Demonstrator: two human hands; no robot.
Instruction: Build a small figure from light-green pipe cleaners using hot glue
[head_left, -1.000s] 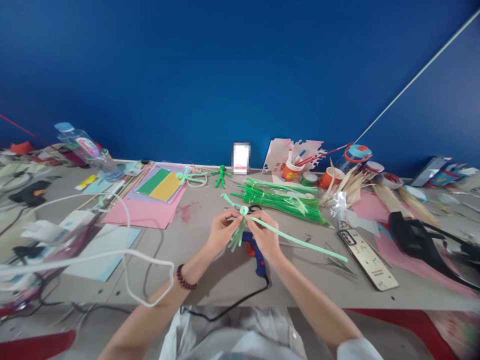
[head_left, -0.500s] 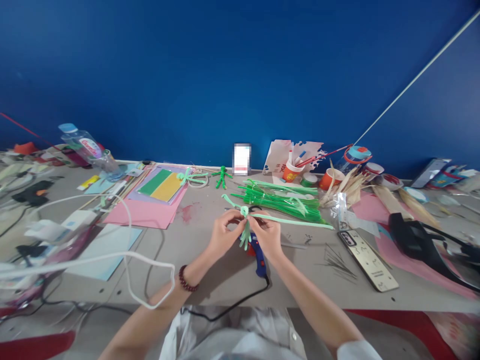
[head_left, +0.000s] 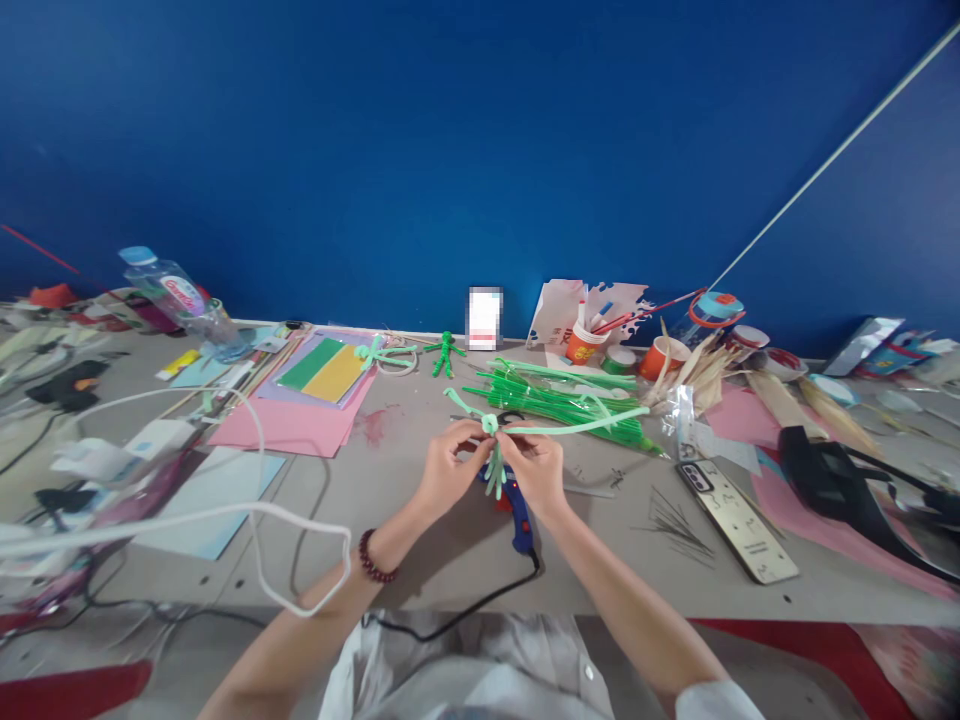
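Observation:
Between my two hands is a pale green pipe-cleaner figure (head_left: 490, 425), with a small looped head on top and several strands hanging below. My left hand (head_left: 456, 465) pinches it from the left side. Fingers of my right hand (head_left: 534, 465) are closed on its right side, where a long pipe-cleaner strand (head_left: 592, 428) sticks out to the right. A shorter strand (head_left: 461, 402) points up and left. Directly beneath my hands lies a blue glue gun (head_left: 519, 515) on the table, its front part hidden by the hands and strands.
Behind my hands lies a bundle of green pipe cleaners (head_left: 562, 400). A finished-looking green figure (head_left: 446, 355) stands near a phone (head_left: 484, 318) with a blurred screen. Coloured sheets (head_left: 300, 425) and a white cable (head_left: 300, 512) are on the left; a patterned phone (head_left: 739, 525) lies right.
The long strand's free end has swung upward and a little to the left. Both hands stay in nearly the same place, still holding the figure.

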